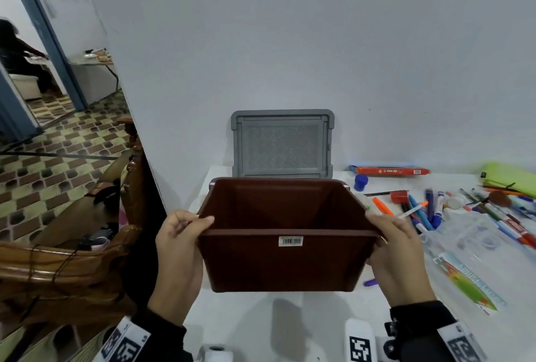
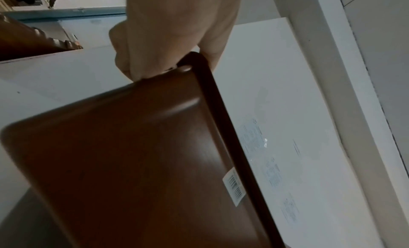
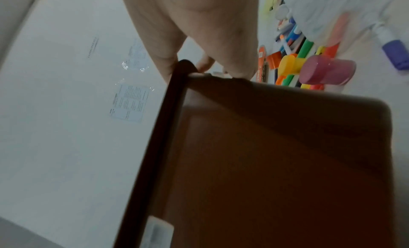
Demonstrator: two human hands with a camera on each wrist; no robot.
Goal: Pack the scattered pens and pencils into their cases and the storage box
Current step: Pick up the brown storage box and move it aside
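Note:
A dark brown storage box (image 1: 285,263) with a barcode sticker is held in the air above the white table (image 1: 290,324), its open top tilted toward me; nothing shows inside. My left hand (image 1: 181,234) grips its left rim, thumb over the edge. My right hand (image 1: 390,241) grips the right rim. The wrist views show the box (image 2: 132,164) (image 3: 276,164) from below, with my left hand (image 2: 168,47) and right hand (image 3: 199,41) curled round the rim corners. Scattered pens and markers (image 1: 429,210) lie on the table to the right.
The grey lid (image 1: 282,144) leans upright against the wall behind the box. A red pencil carton (image 1: 390,170), a green case (image 1: 513,177), a clear plastic sleeve (image 1: 467,248) and small jars (image 3: 327,71) lie to the right. A wooden chair (image 1: 72,251) stands at the left.

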